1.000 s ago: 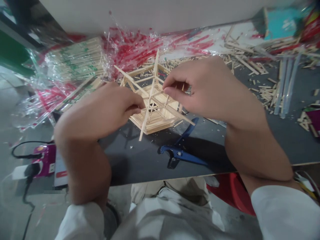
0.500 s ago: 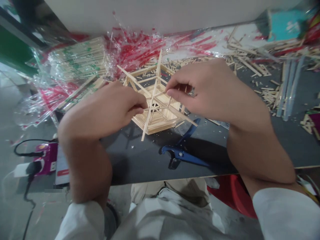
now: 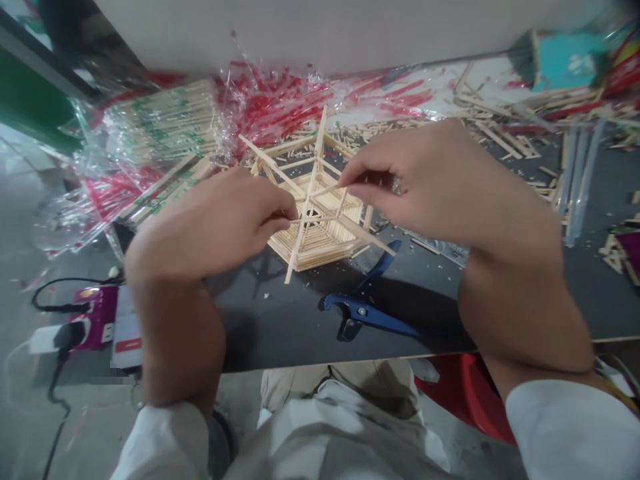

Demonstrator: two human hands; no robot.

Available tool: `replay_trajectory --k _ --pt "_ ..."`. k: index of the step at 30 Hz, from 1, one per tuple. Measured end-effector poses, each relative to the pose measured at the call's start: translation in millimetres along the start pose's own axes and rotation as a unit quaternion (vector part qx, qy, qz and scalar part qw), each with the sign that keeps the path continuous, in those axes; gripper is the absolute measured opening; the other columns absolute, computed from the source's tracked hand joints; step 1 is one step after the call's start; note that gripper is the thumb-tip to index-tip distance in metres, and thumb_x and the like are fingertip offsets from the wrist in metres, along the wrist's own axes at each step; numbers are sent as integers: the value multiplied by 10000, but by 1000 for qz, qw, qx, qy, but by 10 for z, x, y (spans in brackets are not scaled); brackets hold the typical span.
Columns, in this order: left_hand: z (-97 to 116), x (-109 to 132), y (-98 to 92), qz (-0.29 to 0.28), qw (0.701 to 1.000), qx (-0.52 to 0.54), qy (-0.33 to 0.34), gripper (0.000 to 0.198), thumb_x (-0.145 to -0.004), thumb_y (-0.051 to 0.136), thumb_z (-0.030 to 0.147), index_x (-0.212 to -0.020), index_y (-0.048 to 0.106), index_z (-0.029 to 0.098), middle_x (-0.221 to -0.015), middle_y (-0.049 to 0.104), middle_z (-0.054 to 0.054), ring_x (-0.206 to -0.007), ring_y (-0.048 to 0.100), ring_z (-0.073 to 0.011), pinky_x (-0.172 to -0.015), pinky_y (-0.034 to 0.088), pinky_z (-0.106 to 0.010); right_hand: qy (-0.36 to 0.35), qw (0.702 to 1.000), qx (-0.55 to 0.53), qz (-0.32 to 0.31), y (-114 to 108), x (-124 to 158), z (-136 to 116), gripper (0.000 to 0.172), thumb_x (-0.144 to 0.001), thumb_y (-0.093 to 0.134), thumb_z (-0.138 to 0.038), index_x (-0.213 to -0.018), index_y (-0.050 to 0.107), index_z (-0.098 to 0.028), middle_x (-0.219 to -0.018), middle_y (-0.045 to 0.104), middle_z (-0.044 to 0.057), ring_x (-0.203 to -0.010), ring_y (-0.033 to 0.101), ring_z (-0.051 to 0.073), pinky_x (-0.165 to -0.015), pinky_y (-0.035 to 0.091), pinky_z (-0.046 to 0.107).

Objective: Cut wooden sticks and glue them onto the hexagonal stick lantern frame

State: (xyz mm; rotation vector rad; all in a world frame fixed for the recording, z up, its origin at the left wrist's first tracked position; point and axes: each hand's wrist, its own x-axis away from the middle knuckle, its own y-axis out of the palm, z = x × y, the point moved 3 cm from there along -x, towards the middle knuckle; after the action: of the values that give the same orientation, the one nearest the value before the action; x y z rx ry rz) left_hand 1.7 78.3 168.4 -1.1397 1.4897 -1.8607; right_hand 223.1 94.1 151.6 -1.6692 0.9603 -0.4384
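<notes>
A hexagonal structure of thin wooden sticks (image 3: 320,257) stands on the dark table, with long sticks crossing over its top. My left hand (image 3: 225,217) is at its left side, thumb and fingers pinched on the end of a thin wooden stick near the crossing. From the right, my right hand (image 3: 405,180) pinches the end of another thin wooden stick (image 3: 327,192) that slants across the top. The fingertips of both hands are partly hidden. Blue cutters (image 3: 367,312) with open jaws lie in front of the structure.
Wrapped sticks (image 3: 165,123) and red-printed plastic wrappers (image 3: 280,100) lie behind. Cut stick scraps (image 3: 510,133) and clear glue sticks (image 3: 583,180) are at the right. A purple power strip (image 3: 95,317) with cables and a phone (image 3: 127,327) sit at the left edge.
My right hand has shifted slightly to the right, its pinch still at the slanting stick. My left hand stays almost in place; the whole view has moved a little.
</notes>
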Motion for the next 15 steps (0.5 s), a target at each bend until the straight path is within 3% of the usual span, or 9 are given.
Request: replay_trajectory --k 6,15 --pt "14 31 -15 -3 1000 14 19 425 -1110 414 293 -1117 833 227 -1094 848 -48 -951 719 -252 -916 489 -405 2 1000 -5 9 -68 31 76 187 -1005 637 -166 -927 751 -293 -1001 832 68 -932 758 300 -882 568 460" --pt "-31 27 5 -1 1000 13 0 373 -1054 445 353 -1059 805 256 -1038 846 -49 -874 719 -248 -902 479 -411 4 1000 8 22 -53 20 85 174 -967 653 -151 -884 722 -287 -998 824 80 -956 770 314 -900 570 484"
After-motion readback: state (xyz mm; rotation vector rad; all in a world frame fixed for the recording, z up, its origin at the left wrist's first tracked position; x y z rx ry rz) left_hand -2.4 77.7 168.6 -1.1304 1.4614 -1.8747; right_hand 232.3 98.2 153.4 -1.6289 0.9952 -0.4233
